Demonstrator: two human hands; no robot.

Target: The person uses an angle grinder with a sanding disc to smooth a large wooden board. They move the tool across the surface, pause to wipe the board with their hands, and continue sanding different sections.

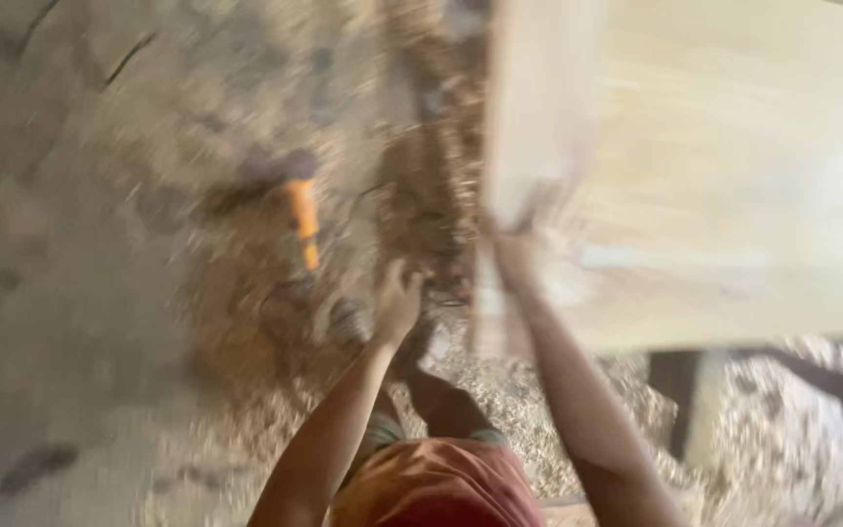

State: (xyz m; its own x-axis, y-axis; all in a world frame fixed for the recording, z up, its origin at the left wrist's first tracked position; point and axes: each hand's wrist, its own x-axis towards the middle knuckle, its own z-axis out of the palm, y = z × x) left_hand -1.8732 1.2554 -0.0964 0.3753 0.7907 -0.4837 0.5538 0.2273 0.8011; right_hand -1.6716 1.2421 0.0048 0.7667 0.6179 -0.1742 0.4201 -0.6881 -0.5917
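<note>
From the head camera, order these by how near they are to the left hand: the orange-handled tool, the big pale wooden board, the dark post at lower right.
1. Orange-handled tool: lies on the shavings just up and left of the left hand.
2. Big pale wooden board: to the right, its near edge by the right hand. The blur makes 1 and 2 close.
3. Dark post: far lower right, plainly farthest.

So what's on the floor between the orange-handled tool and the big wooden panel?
In the head view, a heap of wood shavings lies between the orange-handled tool and the wooden panel; blur hides finer detail.
</note>
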